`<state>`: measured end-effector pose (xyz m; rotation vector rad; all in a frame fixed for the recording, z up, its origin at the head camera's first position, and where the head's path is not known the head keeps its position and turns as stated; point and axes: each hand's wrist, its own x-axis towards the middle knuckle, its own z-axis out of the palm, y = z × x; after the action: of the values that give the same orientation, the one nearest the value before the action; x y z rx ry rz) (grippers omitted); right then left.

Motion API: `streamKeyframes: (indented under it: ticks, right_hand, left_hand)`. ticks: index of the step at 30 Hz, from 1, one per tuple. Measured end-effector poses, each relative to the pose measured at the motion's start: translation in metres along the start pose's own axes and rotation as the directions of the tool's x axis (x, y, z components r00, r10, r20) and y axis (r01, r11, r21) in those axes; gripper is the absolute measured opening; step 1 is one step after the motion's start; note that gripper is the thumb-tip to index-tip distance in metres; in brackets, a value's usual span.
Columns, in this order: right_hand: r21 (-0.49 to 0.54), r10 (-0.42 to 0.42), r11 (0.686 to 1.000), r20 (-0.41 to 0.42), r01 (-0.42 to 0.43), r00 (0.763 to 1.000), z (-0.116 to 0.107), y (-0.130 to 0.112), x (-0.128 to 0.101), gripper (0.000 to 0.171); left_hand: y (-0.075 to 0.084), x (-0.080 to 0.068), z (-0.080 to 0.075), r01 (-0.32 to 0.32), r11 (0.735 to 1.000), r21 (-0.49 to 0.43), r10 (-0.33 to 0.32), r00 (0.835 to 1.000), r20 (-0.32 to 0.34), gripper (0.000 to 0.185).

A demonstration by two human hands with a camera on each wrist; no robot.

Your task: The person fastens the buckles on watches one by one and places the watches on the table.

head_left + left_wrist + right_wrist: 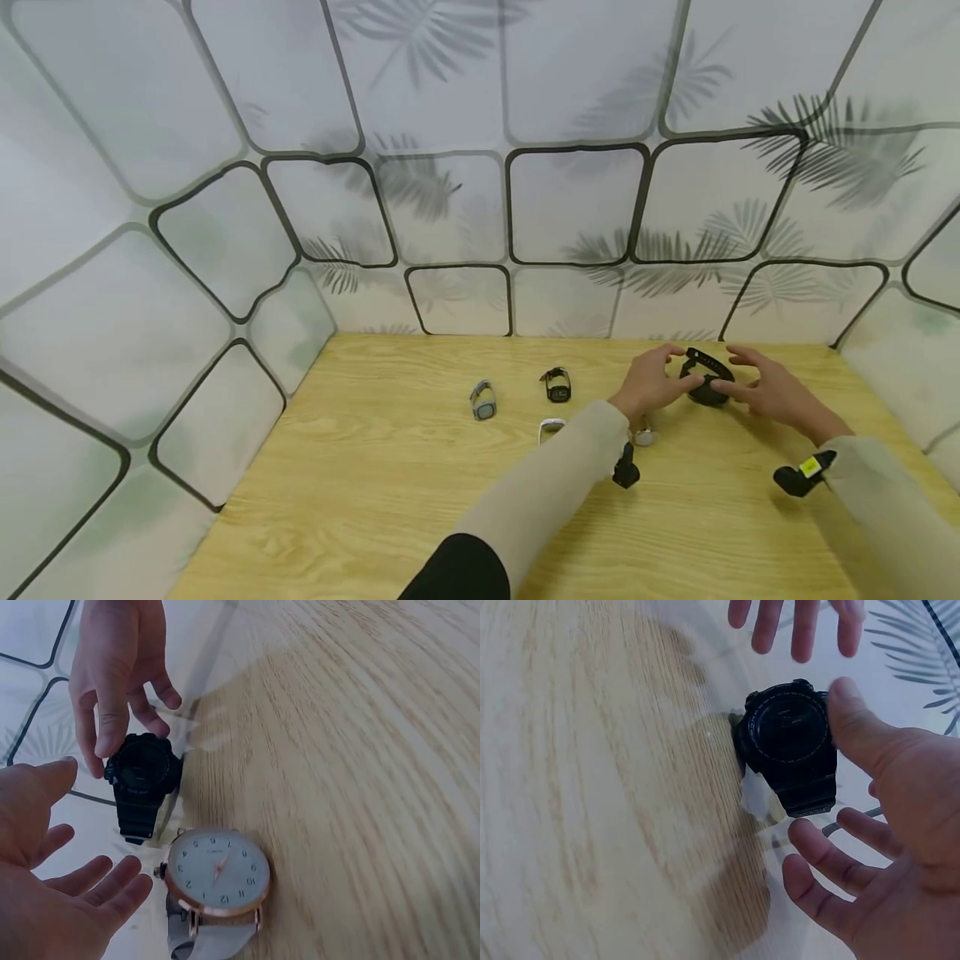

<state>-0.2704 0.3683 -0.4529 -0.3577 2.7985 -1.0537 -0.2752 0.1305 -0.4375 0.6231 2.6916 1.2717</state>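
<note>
While both hands hover with fingers spread at the right of the head view, the chunky black digital wristwatch [707, 382] sits between them on the light wooden tabletop [375, 483]. The left hand [651, 382] is open and holds nothing; the right hand [772, 390] is open too, its thumb at the watch's edge. Just beside the left wrist lies a rose-gold round watch with a white dial [217, 871]. Further left lie a grey-strapped watch [483, 400] and a small black watch [557, 385].
</note>
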Motion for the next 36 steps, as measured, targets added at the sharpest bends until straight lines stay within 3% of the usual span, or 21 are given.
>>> streamKeyframes:
  ticks: [7, 16, 22, 28, 36]
  right_hand:
    - [-0.022, -0.001, 1.0, 0.026, 0.001, 1.0, 0.003, -0.002, 0.0, 0.092]
    - [-0.03, -0.001, 1.0, 0.047, 0.002, 0.999, 0.006, -0.003, -0.002, 0.092]
    - [-0.075, -0.004, 0.997, 0.013, 0.005, 1.0, 0.006, -0.003, -0.001, 0.088]
    - [-0.049, -0.035, 0.998, -0.003, 0.035, 0.999, 0.007, -0.003, -0.002, 0.074]
    - [-0.03, -0.024, 0.999, 0.001, 0.024, 1.0, 0.008, 0.0, -0.003, 0.075]
  left_hand:
    - [0.003, 0.006, 0.012, 0.077, 0.994, 0.074, -0.077, 0.997, 0.005, 0.052]
    - [0.004, 0.011, 0.026, 0.069, 0.985, 0.156, -0.068, 0.998, -0.009, 0.051]
    - [0.004, 0.012, 0.031, 0.093, 0.991, 0.095, -0.091, 0.995, -0.028, 0.049]
    - [0.0, 0.013, 0.031, 0.099, 0.993, 0.057, -0.097, 0.994, -0.049, 0.046]
    - [-0.002, 0.013, 0.031, 0.085, 0.996, 0.022, -0.084, 0.995, -0.044, 0.045]
